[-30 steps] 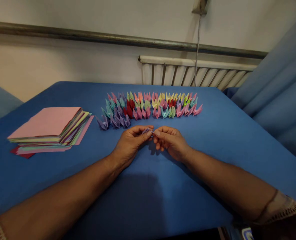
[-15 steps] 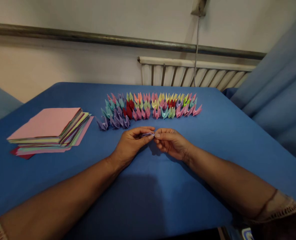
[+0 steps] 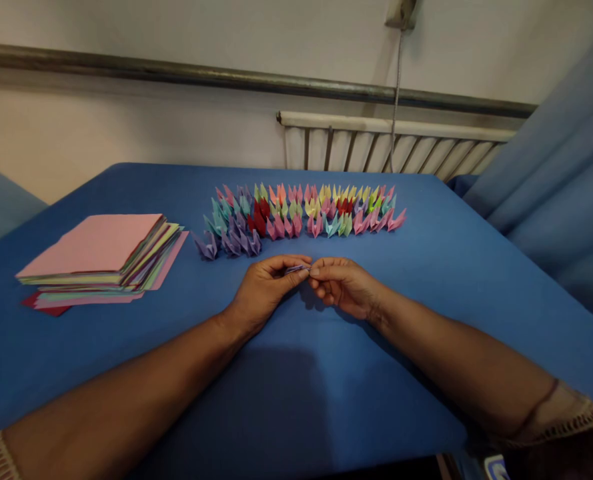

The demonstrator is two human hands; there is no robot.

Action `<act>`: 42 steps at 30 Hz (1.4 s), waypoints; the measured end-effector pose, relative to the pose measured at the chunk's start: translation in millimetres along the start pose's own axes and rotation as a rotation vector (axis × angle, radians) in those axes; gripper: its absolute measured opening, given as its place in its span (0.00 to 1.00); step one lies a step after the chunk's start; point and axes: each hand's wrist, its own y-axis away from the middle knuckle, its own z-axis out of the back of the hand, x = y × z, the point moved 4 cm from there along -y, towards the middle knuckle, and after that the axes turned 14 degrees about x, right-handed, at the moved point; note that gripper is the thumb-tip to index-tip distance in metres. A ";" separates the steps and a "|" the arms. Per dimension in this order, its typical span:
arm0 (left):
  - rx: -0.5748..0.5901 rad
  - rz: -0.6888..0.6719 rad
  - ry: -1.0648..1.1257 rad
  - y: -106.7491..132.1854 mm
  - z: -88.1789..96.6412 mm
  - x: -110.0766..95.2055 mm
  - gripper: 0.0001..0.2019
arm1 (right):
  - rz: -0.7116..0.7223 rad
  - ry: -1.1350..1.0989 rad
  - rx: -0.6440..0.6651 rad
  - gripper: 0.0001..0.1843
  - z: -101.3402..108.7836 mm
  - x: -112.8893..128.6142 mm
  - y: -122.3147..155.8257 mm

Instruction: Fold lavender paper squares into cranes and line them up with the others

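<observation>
My left hand (image 3: 266,288) and my right hand (image 3: 343,285) meet over the middle of the blue table (image 3: 451,280). Both pinch a small folded purple paper piece (image 3: 297,269) between their fingertips, held flat and mostly hidden by the fingers. Just beyond the hands stand rows of small folded paper cranes (image 3: 301,212) in pink, purple, teal, red, yellow and green. The nearest purple cranes (image 3: 230,243) sit a little left of my left hand.
A stack of coloured square paper sheets (image 3: 101,257), pink on top, lies at the left of the table. A white radiator (image 3: 391,148) and a metal rail (image 3: 226,79) run along the wall behind. Blue fabric (image 3: 561,167) hangs at the right.
The purple piece has been pressed flatter between the fingertips, and both hands have sunk slightly toward the table. Nothing else moved.
</observation>
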 end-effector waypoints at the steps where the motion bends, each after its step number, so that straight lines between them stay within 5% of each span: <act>1: 0.001 0.006 0.014 0.0 -0.1 0.7 0.06 | -0.008 -0.006 0.003 0.07 0.2 -0.1 0.1; 13: 0.013 0.093 0.268 -2.6 1.8 9.4 0.09 | 0.063 0.116 -0.007 0.12 0.2 -1.1 -2.1; 23: 0.010 0.122 0.388 -2.0 -1.3 8.5 0.09 | 0.416 0.698 -0.205 0.10 -7.3 1.8 4.5; 36: 0.067 0.151 0.437 0.6 -6.5 7.8 0.09 | 0.498 1.087 -0.287 0.04 -15.0 8.9 15.7; 42: 0.093 0.158 0.466 -0.5 -6.4 9.2 0.08 | 0.518 1.073 -0.294 0.02 -13.6 7.3 13.1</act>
